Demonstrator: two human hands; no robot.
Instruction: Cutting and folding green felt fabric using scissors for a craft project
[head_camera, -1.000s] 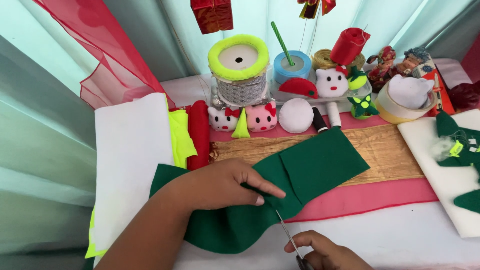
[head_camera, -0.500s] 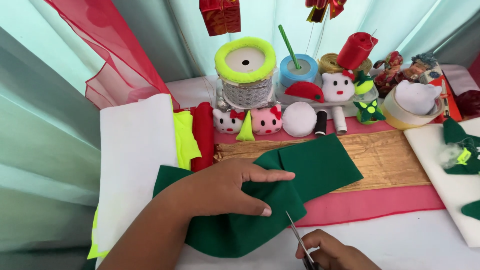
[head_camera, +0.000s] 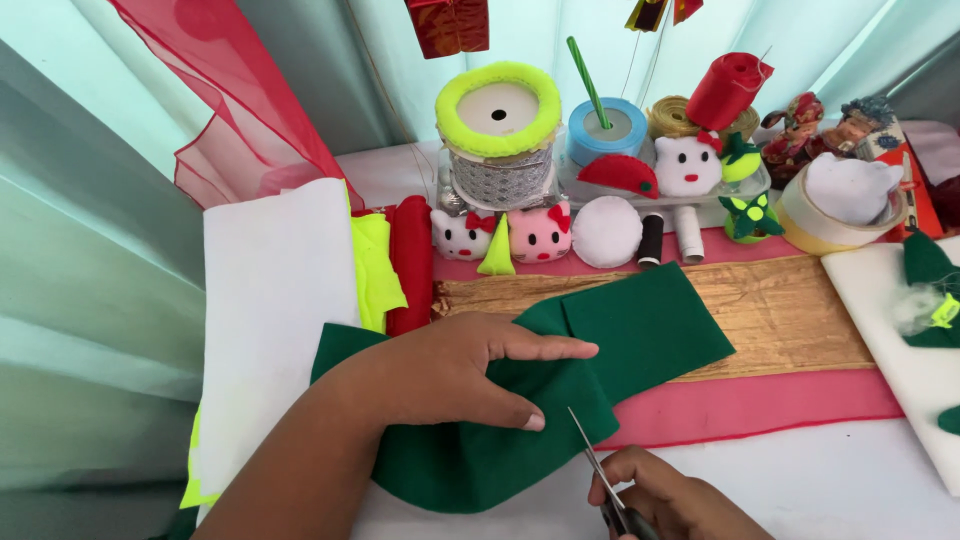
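Cluttered tabletop (head_camera: 820, 480) before pale curtains | left hand (head_camera: 450, 370) lay flat, fingers spread, pressing folded green felt (head_camera: 640, 330) | right hand (head_camera: 680, 500) gripped scissors (head_camera: 595, 470), blades meeting the felt's lower edge beside the left thumb.

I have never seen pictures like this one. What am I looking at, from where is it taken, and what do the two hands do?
There is no machine here: a person works with two bare hands, and a camera worn on the head looks down at them. The left hand lies flat on a folded piece of dark green felt, pressing it on the table. The right hand, at the bottom edge, holds scissors, whose blades point at the felt's edge. Beside the felt lie a white sheet, yellow and red cloth, and a golden strip on pink felt. Behind stand small cat-face figures, thread spools and rolls of ribbon and tape.
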